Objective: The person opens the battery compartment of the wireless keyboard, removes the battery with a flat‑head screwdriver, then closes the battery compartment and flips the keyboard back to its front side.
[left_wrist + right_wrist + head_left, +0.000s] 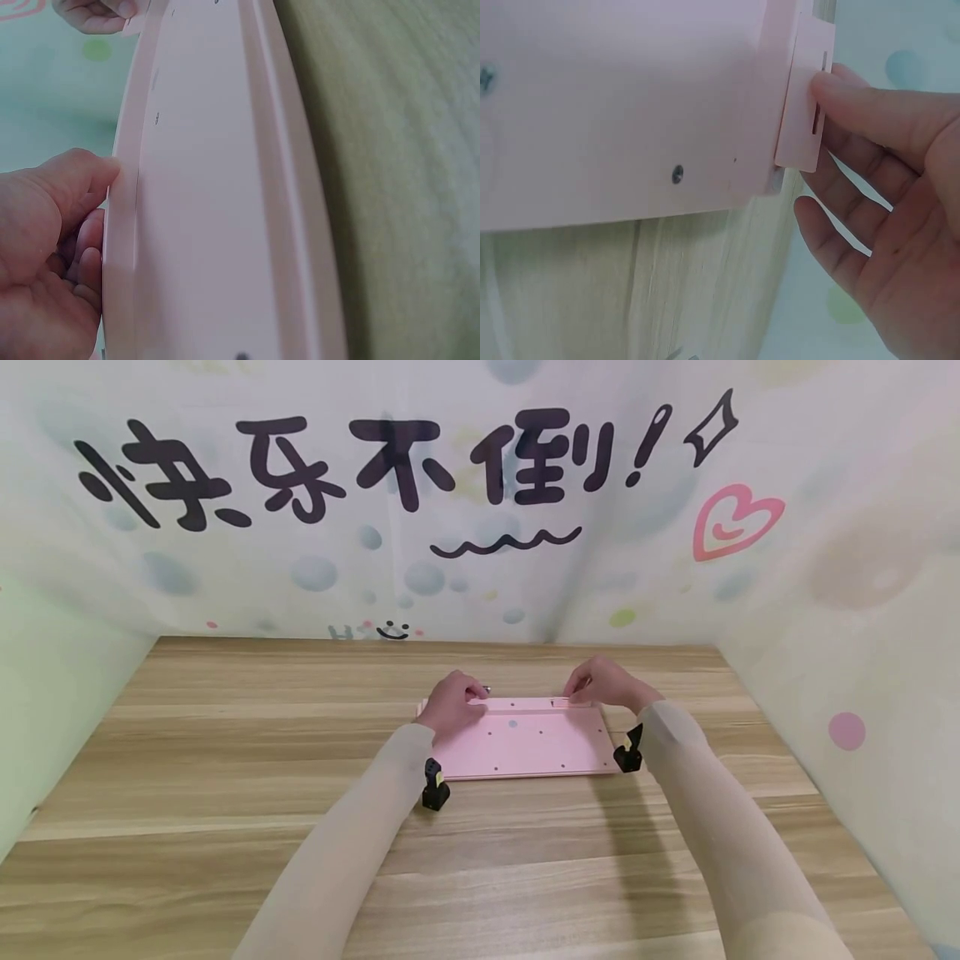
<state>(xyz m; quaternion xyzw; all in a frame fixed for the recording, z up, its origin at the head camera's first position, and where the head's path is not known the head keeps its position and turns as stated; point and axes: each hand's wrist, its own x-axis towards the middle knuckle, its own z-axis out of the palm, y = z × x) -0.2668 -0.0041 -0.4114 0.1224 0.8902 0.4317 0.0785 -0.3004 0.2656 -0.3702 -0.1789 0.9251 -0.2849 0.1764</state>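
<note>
A flat pink panel [525, 750] with small screws, resembling the upturned underside of a keyboard, lies on the wooden table. My left hand [452, 703] holds its far edge near the left end; in the left wrist view the thumb rests on the rim and the other fingers curl against its side. At the far right corner my right hand [606, 683] pinches a small slotted pink flap [802, 105] between thumb and fingers. This flap stands out from the raised strip along the far edge. A screw [678, 174] shows near the corner in the right wrist view.
The wooden table [225, 793] extends around the panel. Behind it hangs a white printed cloth [300, 577] with dark lettering, and similar cloth walls stand at left and right. A small black wrist camera sits on each sleeve.
</note>
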